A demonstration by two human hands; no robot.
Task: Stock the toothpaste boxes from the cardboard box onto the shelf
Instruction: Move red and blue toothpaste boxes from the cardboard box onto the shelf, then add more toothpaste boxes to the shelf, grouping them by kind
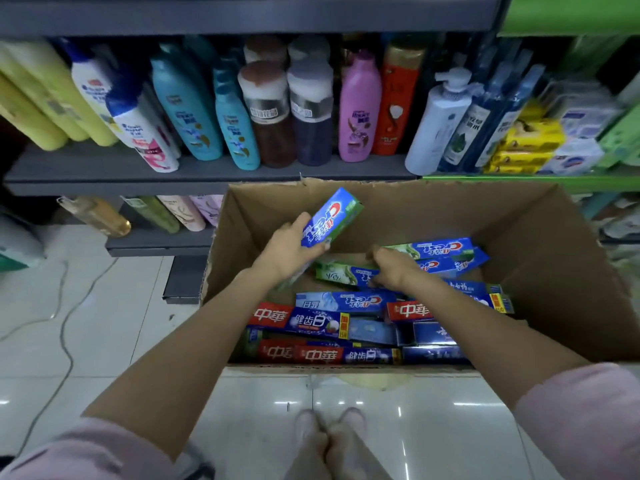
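Our feet [329, 441] stand before the cardboard box [540, 237] — left hand [287, 249] lifts one toothpaste box [330, 216], right hand [394, 268] clutches another [341, 273]. Picking step; next we would carry both up to the shelf [207, 173] and seek free space.

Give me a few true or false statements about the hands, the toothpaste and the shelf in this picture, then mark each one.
1. The left hand holds a blue Crest toothpaste box raised above the pile. True.
2. The right hand hangs open above the floor. False: it grips a green-ended toothpaste box inside the cardboard box.
3. The cardboard box is empty. False: many toothpaste boxes lie in it.
4. The shelf behind the cardboard box carries bottles. True.
5. Red-ended toothpaste boxes lie near the person's side of the cardboard box. True.
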